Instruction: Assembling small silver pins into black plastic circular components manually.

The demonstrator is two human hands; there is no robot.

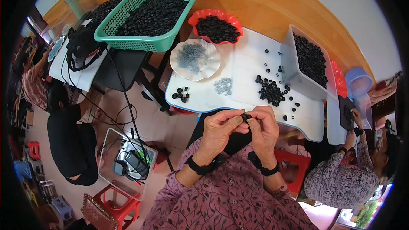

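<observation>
My left hand [218, 131] and my right hand [265, 130] meet at the near edge of the white table [245, 68]. Between their pinched thumbs and fingertips is a small black round part [245, 117], partly covered by the fingers. Just beyond my right hand lies a loose pile of similar black parts [271, 93], with several strays around it. A smaller cluster of black parts [182, 95] sits at the table's left end. Past my left hand are a little heap of tiny clear or silvery pieces [223, 86] and a white wavy-rimmed plate [175, 69] bearing more of them.
A green basket [102, 34], a red wavy bowl [198, 13] and a clear bin [294, 76], all filled with black parts, stand farther back. Cables [123, 89] hang at left above a clear tub [104, 162]. Co-workers sit at left and right; red stools [294, 162] stand nearby.
</observation>
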